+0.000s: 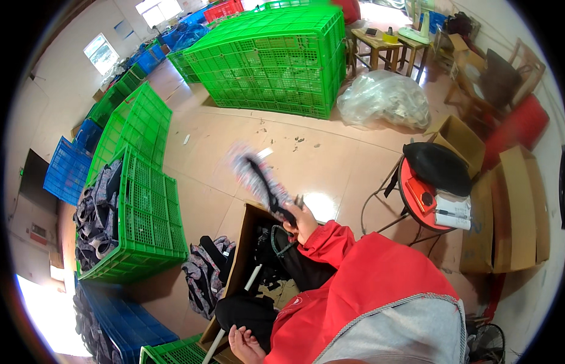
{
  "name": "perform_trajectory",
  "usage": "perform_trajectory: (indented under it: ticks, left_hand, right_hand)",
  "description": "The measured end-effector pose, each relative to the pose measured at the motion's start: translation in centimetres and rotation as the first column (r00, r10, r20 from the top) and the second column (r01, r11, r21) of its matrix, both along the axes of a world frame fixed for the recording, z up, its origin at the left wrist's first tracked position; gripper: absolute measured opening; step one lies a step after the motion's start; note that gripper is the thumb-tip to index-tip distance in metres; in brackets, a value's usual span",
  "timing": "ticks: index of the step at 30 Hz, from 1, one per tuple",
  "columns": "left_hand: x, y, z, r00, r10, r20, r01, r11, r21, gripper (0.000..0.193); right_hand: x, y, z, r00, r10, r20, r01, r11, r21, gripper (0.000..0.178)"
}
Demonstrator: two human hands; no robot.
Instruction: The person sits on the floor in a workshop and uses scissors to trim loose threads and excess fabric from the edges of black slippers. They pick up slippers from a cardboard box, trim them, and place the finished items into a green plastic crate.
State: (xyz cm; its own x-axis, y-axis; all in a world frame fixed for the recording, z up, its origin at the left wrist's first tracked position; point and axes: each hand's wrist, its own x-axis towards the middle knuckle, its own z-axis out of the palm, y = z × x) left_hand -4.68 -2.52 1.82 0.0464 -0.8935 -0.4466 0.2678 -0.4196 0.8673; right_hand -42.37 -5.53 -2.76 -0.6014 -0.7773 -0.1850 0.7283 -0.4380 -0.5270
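Right hand (305, 221) raised over the far edge of an open cardboard box (241, 261), its fingers closed around the lower end of a long patterned strip with a black band (261, 179). The strip stood up and away from the hand toward the floor beyond, heavily blurred, so it was probably mid-swing; the grip at one end let the rest hang free of the box. What exactly the strip was could not be told from the blur.

Left hand (246, 344) low at the near edge of the box, palm up, fingers loosely curled and holding nothing that could be seen. A thin white rod (234, 315) ran along the box's near left edge just beside it; contact with the hand could not be told.

Box interior dark, with black pieces piled inside, within easy reach of both hands. A heap of grey patterned pieces (203, 273) lay on the floor against the box's left side.

Further left, a green crate (152, 224) was packed with similar grey and black pieces. More green crates (276, 54) stood stacked at the far side of the floor, beside a clear plastic bag (385, 97). A red stool (416, 194) to the right carried a black bag (440, 167).
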Motion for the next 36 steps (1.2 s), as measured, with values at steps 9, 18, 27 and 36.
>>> perform_trajectory:
  ticks: [9,18,27,36]
  left_hand:
    - [-0.1,0.0,0.0,1.000,-0.023,0.005,0.023,1.000,-0.012,0.027]
    - [-0.1,0.1,-0.2,0.997,-0.037,0.062,0.037,0.999,-0.008,0.026]
    - [1.7,-0.1,-2.9,0.992,-0.046,0.116,0.048,0.999,-0.014,0.038]
    - [1.6,0.1,-1.4,0.995,0.036,-0.092,-0.037,0.999,-0.014,0.023]
  right_hand:
    - [0.4,-0.4,0.0,0.977,-0.158,0.141,0.153,0.987,0.047,0.021]
    - [-8.0,1.8,-0.4,0.824,-0.566,0.020,0.557,0.817,0.150,0.020]
    - [-11.1,2.6,-0.2,0.739,-0.674,-0.013,0.659,0.718,0.224,0.020]
    - [-1.3,1.7,2.6,0.950,0.180,-0.256,-0.139,0.975,0.172,0.024]
